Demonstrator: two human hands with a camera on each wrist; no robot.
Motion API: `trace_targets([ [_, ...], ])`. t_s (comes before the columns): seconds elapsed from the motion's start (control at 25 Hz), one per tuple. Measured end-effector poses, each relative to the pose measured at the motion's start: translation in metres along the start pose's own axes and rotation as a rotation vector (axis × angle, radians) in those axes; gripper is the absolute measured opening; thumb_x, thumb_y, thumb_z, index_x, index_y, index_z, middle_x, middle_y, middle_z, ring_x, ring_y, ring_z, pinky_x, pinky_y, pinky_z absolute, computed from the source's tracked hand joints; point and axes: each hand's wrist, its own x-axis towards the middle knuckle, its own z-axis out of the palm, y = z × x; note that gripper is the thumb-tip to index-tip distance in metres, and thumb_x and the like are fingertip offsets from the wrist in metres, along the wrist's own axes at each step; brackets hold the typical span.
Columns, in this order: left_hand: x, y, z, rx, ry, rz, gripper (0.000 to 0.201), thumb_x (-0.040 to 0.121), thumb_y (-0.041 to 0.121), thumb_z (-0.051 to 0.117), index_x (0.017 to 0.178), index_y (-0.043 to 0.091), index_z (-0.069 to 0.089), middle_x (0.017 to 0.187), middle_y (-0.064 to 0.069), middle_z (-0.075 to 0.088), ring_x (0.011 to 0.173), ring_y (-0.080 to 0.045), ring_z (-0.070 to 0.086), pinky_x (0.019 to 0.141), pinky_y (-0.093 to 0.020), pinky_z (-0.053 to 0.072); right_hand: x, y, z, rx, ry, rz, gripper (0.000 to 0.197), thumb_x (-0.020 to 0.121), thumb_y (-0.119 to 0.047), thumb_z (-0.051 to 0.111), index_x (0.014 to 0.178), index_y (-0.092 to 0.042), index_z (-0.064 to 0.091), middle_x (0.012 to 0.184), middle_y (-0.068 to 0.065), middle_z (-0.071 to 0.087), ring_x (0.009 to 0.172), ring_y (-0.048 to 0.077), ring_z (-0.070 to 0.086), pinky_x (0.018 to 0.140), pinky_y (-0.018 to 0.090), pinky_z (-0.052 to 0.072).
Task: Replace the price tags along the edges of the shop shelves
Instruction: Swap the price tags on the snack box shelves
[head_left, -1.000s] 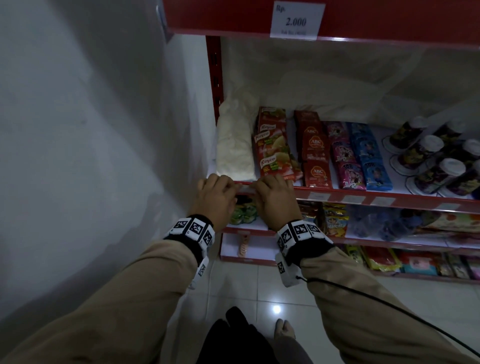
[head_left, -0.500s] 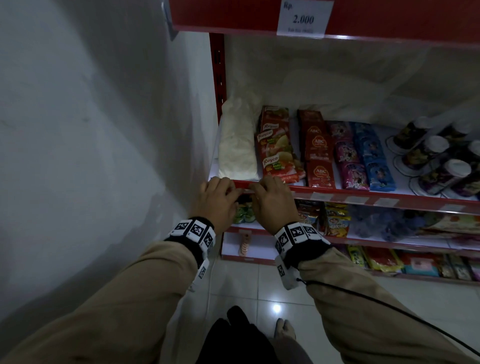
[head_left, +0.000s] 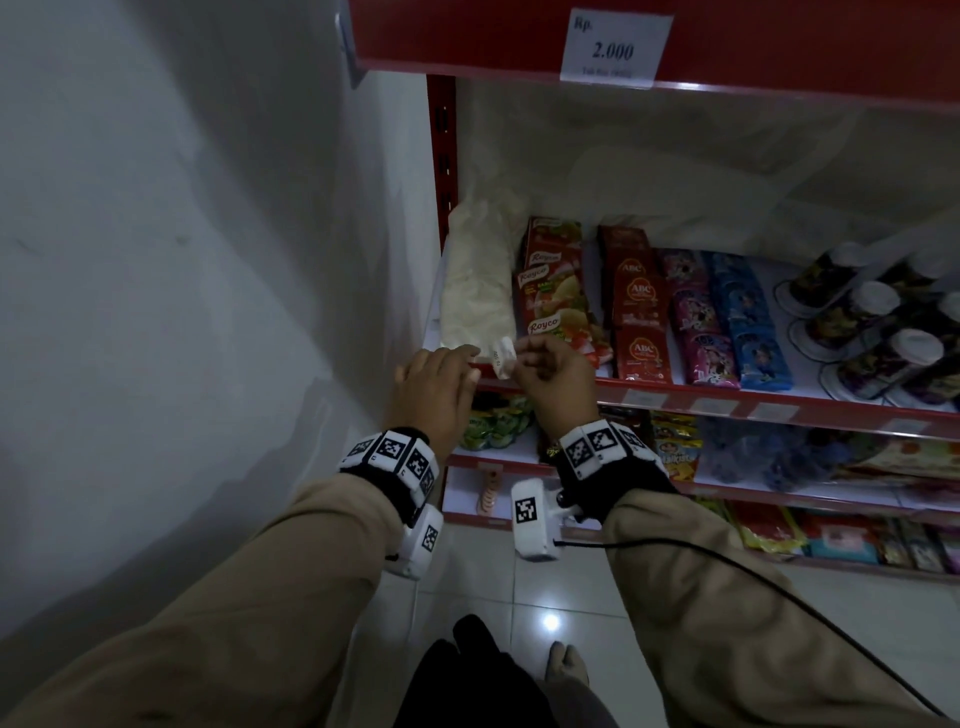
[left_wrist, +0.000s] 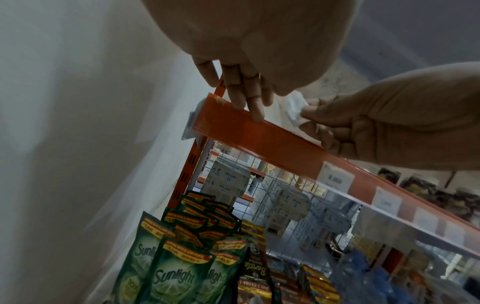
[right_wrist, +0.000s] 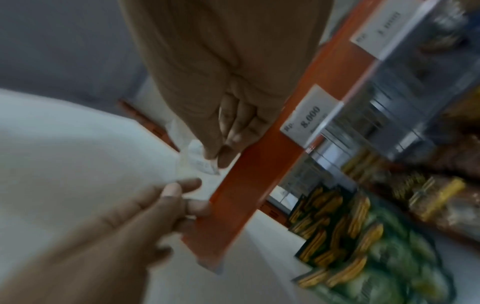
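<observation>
A small white price tag (head_left: 503, 359) is pinched between my right hand's (head_left: 522, 354) thumb and fingers, just above the left end of the red shelf edge strip (head_left: 602, 389). In the left wrist view the tag (left_wrist: 294, 108) is held clear of the strip (left_wrist: 272, 139). My left hand (head_left: 460, 364) reaches to the strip's left end with straight fingers (left_wrist: 246, 102) resting on its top edge. The blurred right wrist view shows the tag (right_wrist: 196, 160) at my right hand's fingertips (right_wrist: 226, 156), with the left hand (right_wrist: 179, 195) touching the strip (right_wrist: 249, 181).
More white tags (head_left: 644, 399) sit along the strip to the right, one reading 8.000 (right_wrist: 309, 121). The shelf above carries a 2.000 tag (head_left: 615, 49). Sachets (head_left: 636, 312), a white bag (head_left: 478, 296) and cups (head_left: 857, 322) fill the shelf. A white wall (head_left: 208, 260) stands close on the left.
Both hands were pressed on the shelf edge. Now my right hand has lifted away with the white tag pinched in it, and my left hand's fingers have straightened on the strip.
</observation>
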Motion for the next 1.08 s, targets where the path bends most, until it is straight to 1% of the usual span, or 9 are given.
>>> trace_targets([
  [0.12, 0.000, 0.001, 0.003, -0.077, 0.026, -0.059, 0.033, 0.096, 0.045, 0.037, 0.115, 0.028, 0.058, 0.112, 0.004, 0.062, 0.107, -0.024, 0.048, 0.084, -0.035, 0.025, -0.003, -0.002, 0.004, 0.156, -0.015, 0.104, 0.022, 0.080, 0.006, 0.069, 0.098, -0.003, 0.061, 0.085, 0.013, 0.064, 0.079, 0.022, 0.063, 0.074, 0.030, 0.055],
  [0.24, 0.002, 0.000, 0.005, -0.084, 0.008, -0.086, 0.022, 0.093, 0.047, 0.048, 0.102, 0.032, 0.061, 0.107, 0.009, 0.060, 0.107, -0.020, 0.046, 0.084, -0.035, 0.020, -0.010, 0.000, 0.006, 0.162, -0.053, 0.116, 0.018, 0.080, 0.004, 0.070, 0.091, -0.005, 0.059, 0.075, 0.004, 0.059, 0.067, 0.013, 0.060, 0.062, 0.020, 0.055],
  [0.32, 0.004, -0.002, 0.004, -0.107, -0.012, -0.105, 0.018, 0.091, 0.047, 0.051, 0.096, 0.033, 0.062, 0.106, 0.012, 0.059, 0.108, -0.018, 0.046, 0.083, -0.035, 0.017, -0.012, 0.004, 0.007, 0.147, -0.067, 0.107, 0.015, 0.082, -0.001, 0.070, 0.093, -0.001, 0.059, 0.075, 0.007, 0.061, 0.067, 0.014, 0.060, 0.063, 0.022, 0.054],
  [0.48, 0.007, -0.003, 0.003, -0.110, -0.024, -0.091, 0.018, 0.090, 0.049, 0.051, 0.092, 0.033, 0.059, 0.103, 0.013, 0.059, 0.107, -0.017, 0.047, 0.083, -0.035, 0.017, -0.008, 0.005, 0.001, 0.109, -0.054, 0.057, 0.011, 0.086, -0.005, 0.067, 0.092, 0.003, 0.064, 0.084, 0.025, 0.067, 0.074, 0.026, 0.063, 0.069, 0.031, 0.054],
  [0.56, 0.007, -0.005, 0.003, -0.122, -0.044, -0.091, 0.019, 0.090, 0.051, 0.050, 0.094, 0.034, 0.059, 0.105, 0.013, 0.058, 0.109, -0.017, 0.045, 0.085, -0.036, 0.017, -0.007, 0.006, -0.001, 0.122, -0.053, 0.065, 0.009, 0.086, -0.006, 0.067, 0.091, 0.001, 0.064, 0.086, 0.026, 0.068, 0.075, 0.028, 0.064, 0.071, 0.036, 0.055],
  [0.64, 0.007, -0.004, 0.004, -0.111, -0.073, -0.096, 0.020, 0.091, 0.051, 0.050, 0.099, 0.035, 0.060, 0.109, 0.012, 0.056, 0.112, -0.018, 0.042, 0.087, -0.037, 0.017, -0.006, 0.006, -0.002, 0.108, -0.059, 0.065, 0.005, 0.086, -0.005, 0.067, 0.089, -0.002, 0.064, 0.082, 0.023, 0.068, 0.071, 0.024, 0.063, 0.068, 0.034, 0.054],
  [0.76, 0.009, -0.002, 0.006, -0.067, -0.078, -0.096, 0.019, 0.091, 0.048, 0.051, 0.098, 0.034, 0.061, 0.110, 0.011, 0.054, 0.112, -0.019, 0.041, 0.088, -0.038, 0.019, -0.007, 0.008, -0.005, 0.035, -0.073, 0.025, 0.010, 0.084, -0.005, 0.068, 0.093, -0.006, 0.064, 0.076, 0.010, 0.065, 0.069, 0.019, 0.063, 0.067, 0.030, 0.053],
  [0.92, 0.011, -0.003, 0.005, 0.073, -0.086, -0.028, 0.020, 0.092, 0.048, 0.050, 0.099, 0.033, 0.061, 0.109, 0.010, 0.054, 0.109, -0.020, 0.045, 0.087, -0.038, 0.020, 0.000, 0.000, -0.016, -0.209, -0.146, -0.148, 0.027, 0.084, -0.014, 0.069, 0.111, -0.015, 0.064, 0.087, 0.008, 0.067, 0.080, 0.021, 0.066, 0.073, 0.030, 0.055],
  [1.08, 0.013, -0.002, -0.001, 0.168, -0.070, 0.030, 0.015, 0.092, 0.040, 0.052, 0.099, 0.031, 0.060, 0.104, 0.008, 0.057, 0.103, -0.020, 0.049, 0.085, -0.038, 0.020, 0.015, -0.014, -0.024, -0.533, -0.282, -0.311, 0.014, 0.082, -0.007, 0.066, 0.094, -0.013, 0.070, 0.087, 0.005, 0.072, 0.080, 0.019, 0.066, 0.073, 0.034, 0.054],
])
